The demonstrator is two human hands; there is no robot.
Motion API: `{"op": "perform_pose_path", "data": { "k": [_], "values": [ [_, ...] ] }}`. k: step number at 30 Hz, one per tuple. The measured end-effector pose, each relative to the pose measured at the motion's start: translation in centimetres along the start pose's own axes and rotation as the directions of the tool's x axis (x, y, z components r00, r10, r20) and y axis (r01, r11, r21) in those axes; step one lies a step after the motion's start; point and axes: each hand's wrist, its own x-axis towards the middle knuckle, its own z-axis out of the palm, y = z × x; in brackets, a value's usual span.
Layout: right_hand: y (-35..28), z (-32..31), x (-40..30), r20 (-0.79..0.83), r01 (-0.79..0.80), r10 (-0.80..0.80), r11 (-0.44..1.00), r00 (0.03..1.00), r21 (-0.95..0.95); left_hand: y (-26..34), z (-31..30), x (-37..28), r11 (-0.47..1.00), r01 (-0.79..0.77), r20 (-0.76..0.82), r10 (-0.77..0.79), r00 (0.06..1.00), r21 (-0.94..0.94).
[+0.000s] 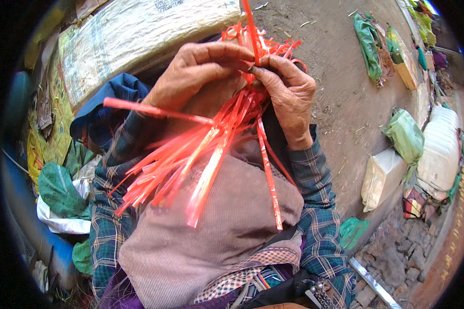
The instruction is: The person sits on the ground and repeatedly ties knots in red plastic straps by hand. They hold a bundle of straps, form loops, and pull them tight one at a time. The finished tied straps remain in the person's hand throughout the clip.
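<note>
A bundle of red plastic strips point(232, 116) lies over my lap, its loose ends fanned toward me and to the left. Between the thumb and forefinger of my right hand point(288, 90), a red strip point(251, 27) is pinched; it rises toward the top edge of the view. My left hand point(201, 71) is curved beside it, with its forefinger tip at the strip and its thumb apart; whether it grips a strand is unclear. Beyond both hands is a tangle of curled red strip ends point(272, 44). Under the bundle, a brownish cloth point(216, 239) covers my lap.
A white woven sack point(150, 38) lies at the upper left, near a dark blue cloth point(110, 104). On the right are a white plastic jerrycan point(439, 150), a pale green plastic bag point(405, 133) and a pale block point(382, 177). A metal bar point(373, 284) lies at the lower right.
</note>
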Motion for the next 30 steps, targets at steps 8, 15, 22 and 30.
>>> {"op": "perform_pose_path", "data": {
  "k": [8, 15, 22, 30],
  "values": [
    [0.7, 0.1, 0.2, 0.125, 0.084, -0.057, 0.973, 0.991, -0.216, 0.5, 2.4, -0.8, 0.868, -0.32, -0.005, 0.348, 0.938, 0.381],
    [-0.3, 0.0, 0.5, 0.179, 0.236, -0.198, 0.945, 0.964, -0.227, 1.3, 3.0, -1.2, 0.983, -0.179, 0.05, 0.181, 0.982, -0.035],
    [-4.1, -2.3, -0.6, 0.149, 0.663, -0.681, 0.599, 0.717, -0.449, 1.0, 3.3, -0.7, 0.764, -0.186, 0.143, 0.123, 0.982, 0.618],
    [-3.2, -2.9, -0.6, 0.333, 0.656, -0.574, 0.566, 0.748, -0.5, 1.1, 3.9, -1.0, 0.671, -0.105, 0.122, 0.021, 0.992, 0.734]
  ]
}}
